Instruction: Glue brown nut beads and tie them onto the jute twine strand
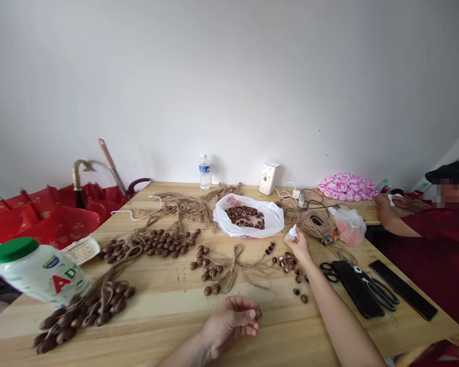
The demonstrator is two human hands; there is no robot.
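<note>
My left hand point(231, 323) is above the near middle of the table, pinching a small brown nutshell piece point(257, 311) between thumb and fingertips. Farther off to the right, my right hand point(300, 248) has its fingers closed round a small white glue bottle point(292, 233) with a pointed nozzle. Loose brown shell halves point(286, 262) lie beside that hand on the wooden table point(160, 311). Between my hands and the plastic bag rests a knotted twine bundle point(235, 262), with whole brown nuts point(208, 272) on its left strands.
A white plastic bag point(248, 233) holds many shells. Nut-and-twine bunches point(168, 242) and a white tub point(42, 272) stand left. Scissors point(373, 285), a black case point(355, 290), a phone point(403, 289) and coiled twine point(315, 224) lie right. Another person point(424, 244) sits at right.
</note>
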